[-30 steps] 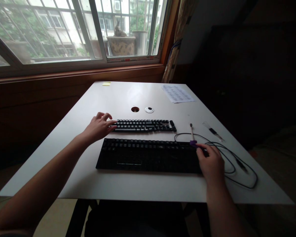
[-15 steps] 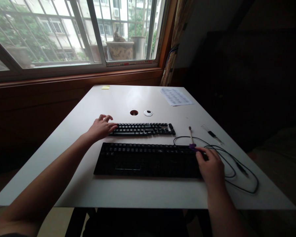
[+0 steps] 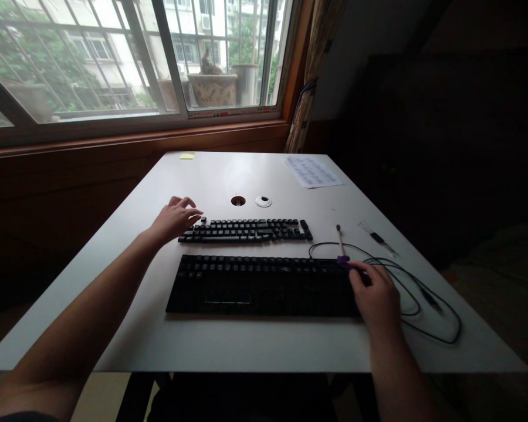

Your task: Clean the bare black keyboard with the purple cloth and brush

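Observation:
Loose black keycaps (image 3: 246, 230) lie in rows behind a black keyboard base (image 3: 264, 293), which has keys along its back rows and a few at the left. Over the left end of those loose rows is my left hand (image 3: 175, 221), its fingers apart and their tips close to a single keycap (image 3: 203, 219). At the base's right end, my right hand (image 3: 376, 293) is closed on a small brush (image 3: 341, 243) with a pale stem, dark tip and purple part. The lower handle is hidden by my fingers.
A black cable (image 3: 455, 328) loops at the right, near a small wire tool (image 3: 378, 237). Farther back are printed sheets (image 3: 314, 172), a yellow note (image 3: 187, 156), a round table hole (image 3: 238, 201) and a white disc (image 3: 264, 202). A barred window stands beyond.
My left hand has moved left and slightly back, uncovering the left end of the loose keycap rows and a separate keycap. My right hand stays in place with the brush.

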`<state>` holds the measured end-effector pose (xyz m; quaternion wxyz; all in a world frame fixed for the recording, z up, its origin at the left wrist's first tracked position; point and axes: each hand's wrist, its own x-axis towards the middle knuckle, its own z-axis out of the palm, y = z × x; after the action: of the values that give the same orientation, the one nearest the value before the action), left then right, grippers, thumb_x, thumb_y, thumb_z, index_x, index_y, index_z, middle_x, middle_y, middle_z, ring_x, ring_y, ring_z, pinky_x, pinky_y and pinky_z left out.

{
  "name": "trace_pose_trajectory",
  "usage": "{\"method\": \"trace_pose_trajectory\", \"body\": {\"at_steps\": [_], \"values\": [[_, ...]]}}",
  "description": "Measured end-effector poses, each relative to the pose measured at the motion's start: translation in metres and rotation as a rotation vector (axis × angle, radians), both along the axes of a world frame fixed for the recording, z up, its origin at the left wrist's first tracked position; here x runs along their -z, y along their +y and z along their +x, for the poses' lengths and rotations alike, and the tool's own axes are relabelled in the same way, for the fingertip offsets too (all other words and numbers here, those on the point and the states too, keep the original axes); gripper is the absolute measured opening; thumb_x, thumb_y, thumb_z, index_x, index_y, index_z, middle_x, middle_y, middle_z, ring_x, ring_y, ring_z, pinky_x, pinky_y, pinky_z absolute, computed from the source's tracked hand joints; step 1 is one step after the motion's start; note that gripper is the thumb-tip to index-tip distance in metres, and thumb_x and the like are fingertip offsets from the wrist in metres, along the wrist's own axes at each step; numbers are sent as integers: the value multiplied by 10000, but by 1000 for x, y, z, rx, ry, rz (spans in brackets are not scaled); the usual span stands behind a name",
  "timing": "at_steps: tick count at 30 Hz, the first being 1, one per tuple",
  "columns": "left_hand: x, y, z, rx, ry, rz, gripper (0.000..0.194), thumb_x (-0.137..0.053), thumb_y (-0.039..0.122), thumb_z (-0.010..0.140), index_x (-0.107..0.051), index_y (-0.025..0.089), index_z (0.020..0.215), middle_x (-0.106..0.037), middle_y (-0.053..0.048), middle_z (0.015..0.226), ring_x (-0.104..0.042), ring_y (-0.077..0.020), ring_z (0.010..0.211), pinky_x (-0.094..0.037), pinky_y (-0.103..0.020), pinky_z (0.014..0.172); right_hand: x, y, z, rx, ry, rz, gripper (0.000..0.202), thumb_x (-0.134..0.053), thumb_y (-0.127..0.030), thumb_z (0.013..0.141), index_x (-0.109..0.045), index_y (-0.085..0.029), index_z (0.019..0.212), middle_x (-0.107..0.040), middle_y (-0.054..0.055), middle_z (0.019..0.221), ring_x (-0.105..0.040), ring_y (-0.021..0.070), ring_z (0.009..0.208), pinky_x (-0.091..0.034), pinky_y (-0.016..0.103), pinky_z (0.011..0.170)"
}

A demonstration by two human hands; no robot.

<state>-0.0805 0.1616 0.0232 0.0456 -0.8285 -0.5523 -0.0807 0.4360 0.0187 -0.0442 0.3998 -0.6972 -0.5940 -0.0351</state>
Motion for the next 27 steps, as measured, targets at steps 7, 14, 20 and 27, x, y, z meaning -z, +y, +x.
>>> {"method": "trace_pose_trajectory", "body": {"at_steps": [7,14,20,27], "values": [[5,27,3,50,-8,-99,332,-605,472,961,-795,268,1142,-711,-113,1198,-550,-301,1080,-472,-368,852,1,0,1,1,3,1,276,-546,-353,848,-750,-214,972,-674,89,962,-610,257,873,-492,396,833],[8,38,6,82,-56,-95,207,-684,408,904,-813,246,913,-775,-86,972,-610,-274,978,-475,-342,827,1,0,0,11,4,-7,272,-549,-356,842,-750,-219,965,-673,82,952,-612,255,875,-491,396,829],[-9,19,18,186,-202,-49,200,-672,358,940,-779,209,1018,-794,-68,1001,-694,-222,944,-505,-387,977,0,0,0,-8,10,2,278,-542,-355,849,-748,-211,968,-674,91,967,-608,255,878,-498,406,854],[-39,-69,74,380,-816,-163,203,-711,351,945,-740,196,1073,-745,-87,1098,-715,-193,963,-612,-375,907,0,0,0,8,4,-16,281,-539,-356,855,-751,-215,974,-672,84,967,-616,253,877,-497,401,851]]}}
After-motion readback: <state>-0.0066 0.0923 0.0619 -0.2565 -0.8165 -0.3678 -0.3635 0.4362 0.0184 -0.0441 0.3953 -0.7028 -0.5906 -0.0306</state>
